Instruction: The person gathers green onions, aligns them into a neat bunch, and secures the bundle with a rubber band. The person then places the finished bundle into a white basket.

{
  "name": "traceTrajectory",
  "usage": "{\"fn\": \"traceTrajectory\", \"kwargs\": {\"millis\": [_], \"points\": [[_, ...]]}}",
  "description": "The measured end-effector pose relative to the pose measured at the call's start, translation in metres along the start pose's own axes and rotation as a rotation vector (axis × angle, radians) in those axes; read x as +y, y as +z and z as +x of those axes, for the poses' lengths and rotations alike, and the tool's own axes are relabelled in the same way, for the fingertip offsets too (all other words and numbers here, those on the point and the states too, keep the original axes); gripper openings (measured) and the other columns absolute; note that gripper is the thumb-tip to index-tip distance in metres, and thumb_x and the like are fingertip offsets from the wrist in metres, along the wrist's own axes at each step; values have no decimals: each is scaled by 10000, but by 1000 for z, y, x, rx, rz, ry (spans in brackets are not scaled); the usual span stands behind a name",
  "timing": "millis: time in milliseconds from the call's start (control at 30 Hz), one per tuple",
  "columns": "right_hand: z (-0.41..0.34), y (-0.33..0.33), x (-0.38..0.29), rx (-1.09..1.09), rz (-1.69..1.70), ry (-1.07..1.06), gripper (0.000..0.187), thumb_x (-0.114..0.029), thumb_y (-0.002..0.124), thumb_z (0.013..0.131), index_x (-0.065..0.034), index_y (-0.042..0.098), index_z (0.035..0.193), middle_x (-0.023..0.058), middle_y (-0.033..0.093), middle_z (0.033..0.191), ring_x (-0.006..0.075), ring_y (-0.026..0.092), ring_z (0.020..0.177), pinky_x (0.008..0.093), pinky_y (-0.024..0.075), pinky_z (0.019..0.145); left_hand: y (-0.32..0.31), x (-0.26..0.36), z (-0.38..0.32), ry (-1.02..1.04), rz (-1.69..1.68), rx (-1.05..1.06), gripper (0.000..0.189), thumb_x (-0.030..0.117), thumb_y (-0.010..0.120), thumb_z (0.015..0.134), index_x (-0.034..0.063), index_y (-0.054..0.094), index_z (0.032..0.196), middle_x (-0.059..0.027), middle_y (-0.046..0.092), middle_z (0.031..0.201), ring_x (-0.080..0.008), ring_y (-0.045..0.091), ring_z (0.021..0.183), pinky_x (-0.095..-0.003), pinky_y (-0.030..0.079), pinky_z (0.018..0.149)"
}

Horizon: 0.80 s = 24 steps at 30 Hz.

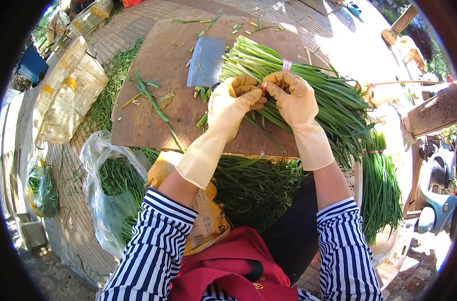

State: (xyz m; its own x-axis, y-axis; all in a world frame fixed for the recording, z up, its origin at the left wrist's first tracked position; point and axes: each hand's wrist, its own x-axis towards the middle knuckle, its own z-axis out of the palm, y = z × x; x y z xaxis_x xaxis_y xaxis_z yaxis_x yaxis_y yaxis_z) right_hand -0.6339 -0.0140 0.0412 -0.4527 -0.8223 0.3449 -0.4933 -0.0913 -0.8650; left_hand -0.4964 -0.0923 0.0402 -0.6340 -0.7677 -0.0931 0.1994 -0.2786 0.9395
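Both my hands wear cream rubber gloves and meet over a wooden board. My left hand and my right hand pinch a thin pink-red tie between their fingertips, at the near side of a large bundle of green garlic chives. The pale cut stems point to the upper left and the leaves spread to the lower right. Another pink tie circles the bundle nearer the stems. Beside the stem ends lies a cleaver's wide blade; its handle is mostly hidden behind my left hand.
Loose chive scraps lie on the board. To the left are a plastic crate and a clear plastic bag of greens. Loose chives fill the space below the board's near edge. Another tied bundle hangs at the right, near a wooden post.
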Motion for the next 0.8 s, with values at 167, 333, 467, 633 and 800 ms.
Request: {"fn": "traceTrajectory", "kwargs": {"millis": [167, 333, 467, 633, 800], "points": [[0, -1, 6, -26, 36, 90, 121, -80, 697, 846, -18, 686, 949, 58, 689, 834, 130, 627, 747, 269, 500, 702, -4, -5, 6, 26, -45, -111, 159, 73, 634, 903, -48, 664, 1002, -103, 692, 874, -188, 674, 739, -307, 560, 721], [4, -6, -4, -60, -60, 167, 237, -109, 704, 844, -45, 639, 1062, 66, 697, 869, 170, 649, 777, 287, 509, 733, -3, -3, 11, -30, 58, -85, 171, 121, 604, 932, -30, 649, 998, -83, 686, 826, -159, 662, 684, -289, 544, 659], [-1, -14, -32, -145, -302, 93, 323, -134, 707, 832, -80, 603, 1133, 68, 690, 945, 247, 659, 861, 351, 521, 761, 3, 14, 6, 104, 558, -27, 187, 191, 577, 943, 15, 633, 967, -102, 684, 813, -192, 666, 691, -328, 518, 644], [4, -14, -46, 74, -423, -68, 325, -246, 734, 807, -169, 654, 1113, 40, 654, 1010, 256, 628, 919, 359, 510, 808, 11, 55, 5, 771, 1010, -120, 129, 128, 542, 891, 32, 601, 953, -186, 658, 882, -407, 619, 862, -442, 503, 731], [29, -20, -22, 149, -438, 276, 368, -336, 758, 795, -221, 690, 1138, -32, 597, 947, 131, 575, 774, 276, 484, 753, 29, 88, 50, 746, 1002, -253, 154, 152, 550, 917, 29, 606, 991, -145, 631, 842, -282, 592, 785, -370, 485, 717]]}}
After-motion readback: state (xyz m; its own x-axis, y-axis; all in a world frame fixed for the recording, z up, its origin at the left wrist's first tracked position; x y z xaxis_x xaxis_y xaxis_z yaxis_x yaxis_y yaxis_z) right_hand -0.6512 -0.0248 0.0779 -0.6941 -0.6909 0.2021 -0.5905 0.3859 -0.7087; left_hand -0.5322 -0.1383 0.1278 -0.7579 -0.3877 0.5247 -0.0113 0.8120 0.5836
